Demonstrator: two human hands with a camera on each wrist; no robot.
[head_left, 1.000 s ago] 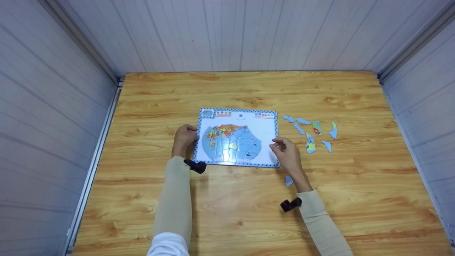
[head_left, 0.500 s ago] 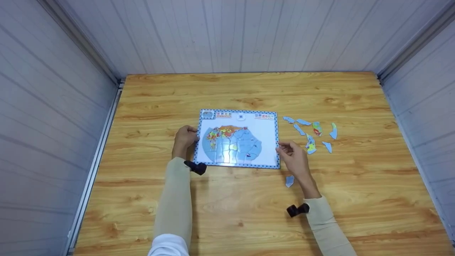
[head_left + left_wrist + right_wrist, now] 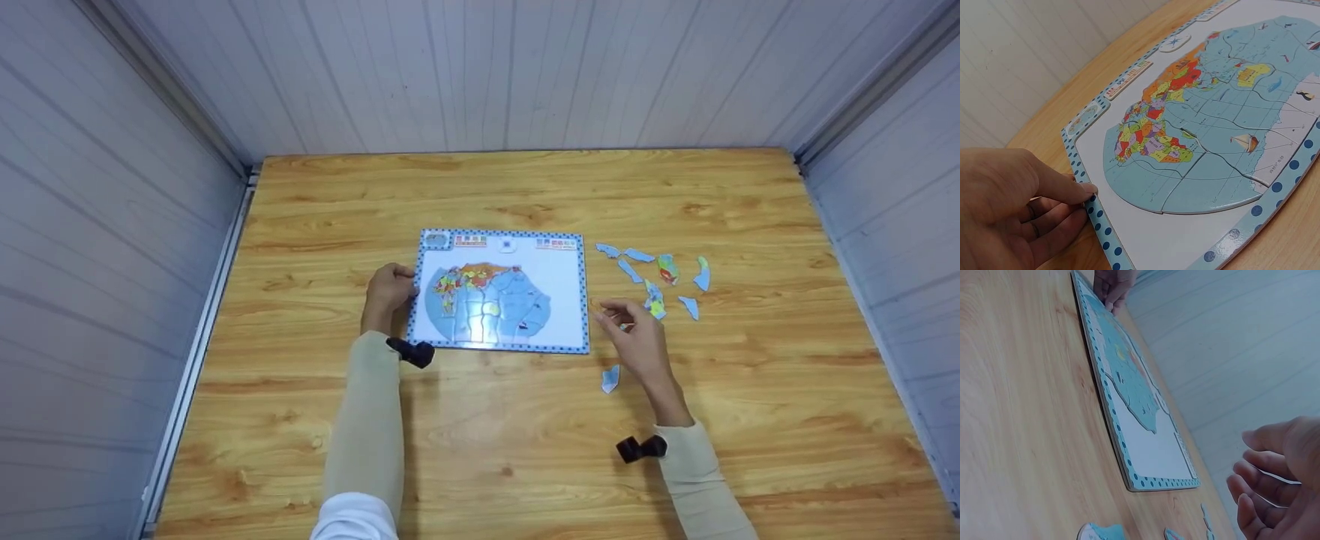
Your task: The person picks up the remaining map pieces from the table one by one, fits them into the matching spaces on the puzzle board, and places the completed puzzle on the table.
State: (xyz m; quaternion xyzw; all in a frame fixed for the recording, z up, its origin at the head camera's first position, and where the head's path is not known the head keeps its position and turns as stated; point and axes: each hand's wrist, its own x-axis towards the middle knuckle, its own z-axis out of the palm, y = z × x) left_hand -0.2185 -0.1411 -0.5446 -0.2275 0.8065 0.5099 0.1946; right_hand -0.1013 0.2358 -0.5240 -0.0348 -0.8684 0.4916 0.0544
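A world map jigsaw puzzle board (image 3: 566,300) with a blue dotted border lies on the wooden table, its left and middle map pieces fitted together. At its left edge, my left hand (image 3: 391,291) pinches the border, the thumb on top and the other fingers curled beside the rim, as the left wrist view shows. My right hand (image 3: 636,337) hovers just off the board's right edge with fingers loosely bent and nothing between them. In the right wrist view, the right hand (image 3: 1275,478) shows a gap between thumb and fingers.
Several loose puzzle pieces (image 3: 668,268) lie right of the board, one partly behind the right hand. A single blue piece (image 3: 610,379) lies nearer the front, below the board's right corner. White panel walls (image 3: 480,75) close off the table at the back and both sides.
My right hand has drawn back to the right, from over the board's right border to the table beside it. The left hand stays at the left edge.
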